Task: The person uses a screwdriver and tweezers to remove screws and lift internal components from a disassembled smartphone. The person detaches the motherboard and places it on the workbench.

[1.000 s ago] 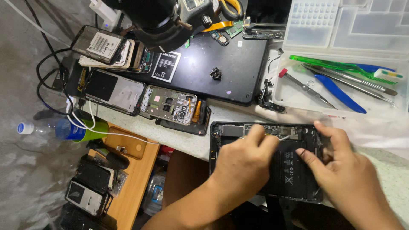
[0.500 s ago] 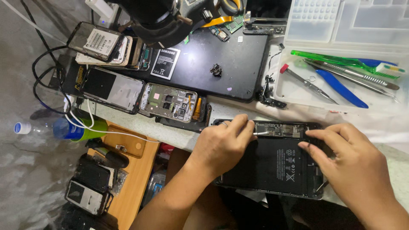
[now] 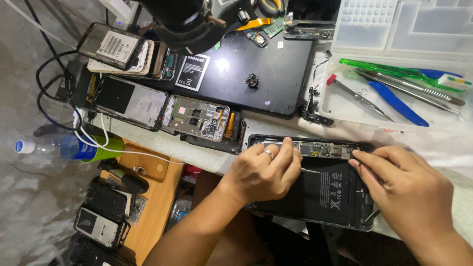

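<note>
Bright, even light falls from above onto the bench. A glare spot shines on the glossy black tablet back (image 3: 276, 69), and the white plastic organizer tray (image 3: 394, 29) looks slightly washed out. Shadows stay soft. Edges bow slightly; focus is sharp throughout.

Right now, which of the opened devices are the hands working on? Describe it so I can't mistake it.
Start at the clear tool tray on the right; just below it, at the table's near edge, lies an opened tablet. The left hand and right hand rest on it. Unlike the small phones to its left, it is large, with a black battery.
</note>
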